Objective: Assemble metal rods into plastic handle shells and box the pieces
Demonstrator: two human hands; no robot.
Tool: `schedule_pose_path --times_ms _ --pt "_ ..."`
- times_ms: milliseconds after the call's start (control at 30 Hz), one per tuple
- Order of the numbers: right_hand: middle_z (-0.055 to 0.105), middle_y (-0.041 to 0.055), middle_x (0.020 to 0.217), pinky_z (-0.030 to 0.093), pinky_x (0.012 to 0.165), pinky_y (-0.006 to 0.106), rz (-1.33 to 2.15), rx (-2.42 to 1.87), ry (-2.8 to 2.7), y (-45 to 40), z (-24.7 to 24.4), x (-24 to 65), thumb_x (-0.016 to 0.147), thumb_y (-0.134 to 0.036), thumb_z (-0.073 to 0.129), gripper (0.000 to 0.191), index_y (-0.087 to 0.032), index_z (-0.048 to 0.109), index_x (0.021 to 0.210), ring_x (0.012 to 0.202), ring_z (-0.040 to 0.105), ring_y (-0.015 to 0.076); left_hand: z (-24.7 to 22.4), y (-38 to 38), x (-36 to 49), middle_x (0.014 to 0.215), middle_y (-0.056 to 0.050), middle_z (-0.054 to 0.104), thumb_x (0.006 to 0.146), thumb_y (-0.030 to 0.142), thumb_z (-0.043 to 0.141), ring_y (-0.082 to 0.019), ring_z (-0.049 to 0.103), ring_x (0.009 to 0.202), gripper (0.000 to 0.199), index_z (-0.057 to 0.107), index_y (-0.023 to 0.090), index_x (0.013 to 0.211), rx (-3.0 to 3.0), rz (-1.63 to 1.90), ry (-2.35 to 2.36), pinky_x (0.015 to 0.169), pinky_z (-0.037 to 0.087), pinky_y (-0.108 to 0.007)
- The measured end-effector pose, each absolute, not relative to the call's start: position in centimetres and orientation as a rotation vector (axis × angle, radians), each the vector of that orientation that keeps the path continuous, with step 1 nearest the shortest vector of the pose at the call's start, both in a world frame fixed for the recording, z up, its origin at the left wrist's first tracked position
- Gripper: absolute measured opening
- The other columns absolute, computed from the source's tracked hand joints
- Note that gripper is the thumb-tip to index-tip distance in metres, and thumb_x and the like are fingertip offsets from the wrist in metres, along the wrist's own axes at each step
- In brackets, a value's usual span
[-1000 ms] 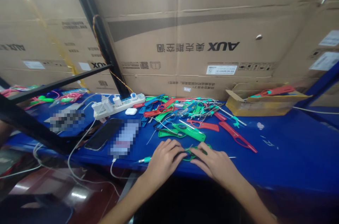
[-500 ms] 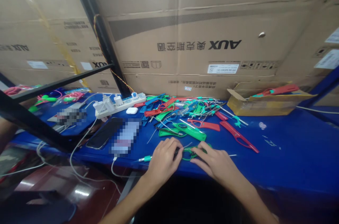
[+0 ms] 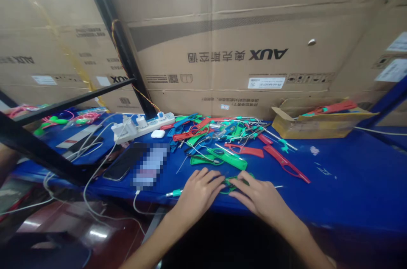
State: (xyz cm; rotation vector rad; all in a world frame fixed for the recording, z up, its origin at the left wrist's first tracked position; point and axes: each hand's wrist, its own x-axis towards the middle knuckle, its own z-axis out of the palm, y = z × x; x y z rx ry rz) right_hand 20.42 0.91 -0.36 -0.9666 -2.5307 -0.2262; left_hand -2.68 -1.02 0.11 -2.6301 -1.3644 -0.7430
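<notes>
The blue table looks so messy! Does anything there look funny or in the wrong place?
Yes! The big cardboard carton behind the blue bench is upside down: its AUX lettering reads inverted. The coloured plastic clips also lie jumbled in a heap, mixed with thin wires, not in neat rows.

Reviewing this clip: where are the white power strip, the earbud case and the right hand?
White power strip (image 3: 150,128), head view, top face.
Earbud case (image 3: 158,134), head view, lid.
Right hand (image 3: 259,196), head view, back of the hand.
</notes>
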Motion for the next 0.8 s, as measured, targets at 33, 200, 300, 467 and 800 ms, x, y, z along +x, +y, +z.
schedule_pose_path --times_ms 33,200,300,467,800 --pt "0.067 0.0068 0.097 0.045 0.048 0.024 -0.225 -0.967 -2.53 0.9 -0.4 20.4 0.109 -0.048 0.027 0.049 -0.022 0.067 0.12 0.066 0.071 0.016 0.4 -1.2 -2.9 0.113 -0.005 0.073 0.105 0.03 0.054 -0.024 0.066 0.098 0.025 0.063 0.022 0.128 -2.64 -0.709 -1.354 0.085 0.05 -0.039" --pt "0.069 0.0067 0.097 0.044 0.048 0.023 -0.236 -0.966 -2.524 0.9 -0.6 20.4 0.109 -0.049 0.025 0.051 -0.023 0.068 0.118 0.065 0.071 0.0153 1.7 -1.6 -4.8 0.124 -0.004 0.07 0.104 0.033 0.056 -0.024 0.066 0.108 0.027 0.061 0.024 0.13 -2.707 -0.721 -1.483 0.093 0.049 -0.041" --pt "0.07 0.0062 0.097 0.043 0.047 0.022 -0.253 -0.969 -2.516 0.9 -0.7 20.4 0.109 -0.05 0.025 0.051 -0.024 0.068 0.118 0.062 0.07 0.0142 1.8 -1.5 -5.7 0.117 0.0 0.072 0.103 0.029 0.059 -0.021 0.067 0.102 0.014 0.07 0.025 0.11 -2.744 -0.769 -1.548 0.088 0.048 -0.038" --pt "0.071 0.0054 0.095 0.042 0.043 0.023 -0.312 -0.971 -2.492 0.8 -0.7 20.4 0.109 -0.05 0.024 0.053 -0.024 0.069 0.116 0.059 0.07 0.0149 1.1 -0.9 -5.4 0.106 0.001 0.073 0.102 0.026 0.061 -0.021 0.066 0.094 0.012 0.072 0.023 0.098 -2.74 -0.784 -1.572 0.082 0.046 -0.037" --pt "0.073 0.0065 0.101 0.053 0.052 0.027 -0.295 -1.026 -2.341 0.4 -0.3 20.5 0.107 -0.055 0.032 0.053 -0.018 0.065 0.127 0.064 0.073 0.0157 1.2 -0.6 -5.4 0.106 0.0 0.071 0.104 0.025 0.057 -0.021 0.063 0.097 0.011 0.067 0.022 0.101 -2.748 -0.79 -1.5 0.081 0.042 -0.036"
